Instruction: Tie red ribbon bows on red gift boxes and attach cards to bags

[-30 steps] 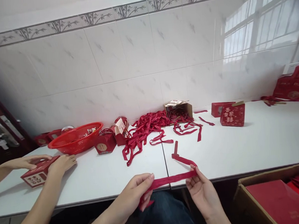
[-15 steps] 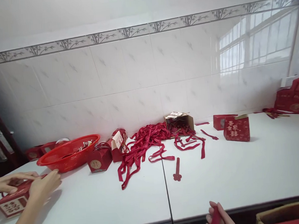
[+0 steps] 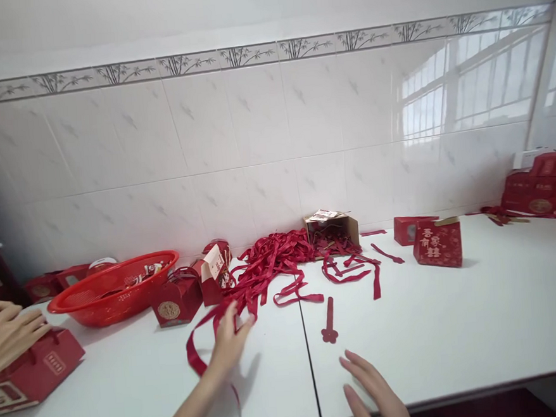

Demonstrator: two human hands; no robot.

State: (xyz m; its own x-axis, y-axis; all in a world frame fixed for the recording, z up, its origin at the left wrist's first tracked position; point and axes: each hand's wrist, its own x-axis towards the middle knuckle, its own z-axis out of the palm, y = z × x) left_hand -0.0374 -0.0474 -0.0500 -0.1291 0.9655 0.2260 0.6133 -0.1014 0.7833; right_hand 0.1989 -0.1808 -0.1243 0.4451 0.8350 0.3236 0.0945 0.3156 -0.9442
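My left hand [image 3: 231, 340] reaches over the table at the front of a heap of red ribbons [image 3: 281, 253]. Its fingers are closed on a red ribbon [image 3: 193, 351] that loops out to the left and passes behind my wrist, a thin end hanging below. My right hand [image 3: 374, 389] is above the table's front edge, fingers spread and nothing in them. Beyond it lies a flat red strip with a flower-shaped end [image 3: 330, 325]. At the far left another person's hand [image 3: 13, 332] rests on a red gift box with a handle [image 3: 51, 364].
A red plastic basket [image 3: 109, 312] holds small wrapped items. Red gift boxes [image 3: 177, 298] stand beside it. A small open carton [image 3: 354, 232] with red strips sits against the tiled wall. Another red box [image 3: 437, 245] stands right; more are stacked [image 3: 543, 187] at the far right.
My left hand has left the gift box at the left and moved right to the ribbons. My right hand no longer holds the red strip and has opened, moving slightly forward and left.
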